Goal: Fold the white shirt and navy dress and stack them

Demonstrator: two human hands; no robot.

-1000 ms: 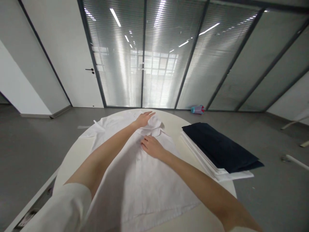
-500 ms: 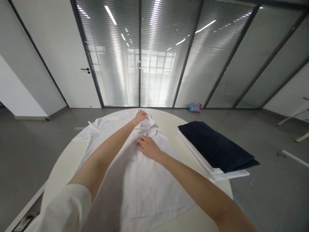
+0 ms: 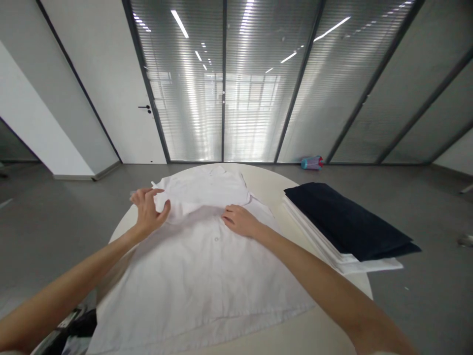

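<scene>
A white button-up shirt (image 3: 185,276) lies spread over the round table, its lower hem toward me and its upper part at the far side. A small button shows on its front. My left hand (image 3: 148,209) is over the shirt's left edge, thumb and fingers apart, with nothing gripped. Near the middle of the shirt, my right hand (image 3: 241,220) rests with its fingers curled together on the cloth at the front strip. Its fingertips are partly hidden against the fabric.
To the right, a dark navy folded cloth (image 3: 343,219) lies on a stack of white folded cloth (image 3: 314,236), overhanging the edge of the round table (image 3: 264,180). A blue and red object (image 3: 311,162) is on the floor by the glass partition. Dark items show at lower left.
My left hand has let go of the shirt's far part and moved left and nearer. The bunched upper part now lies flatter. My right hand stays on the cloth. The view has turned slightly left.
</scene>
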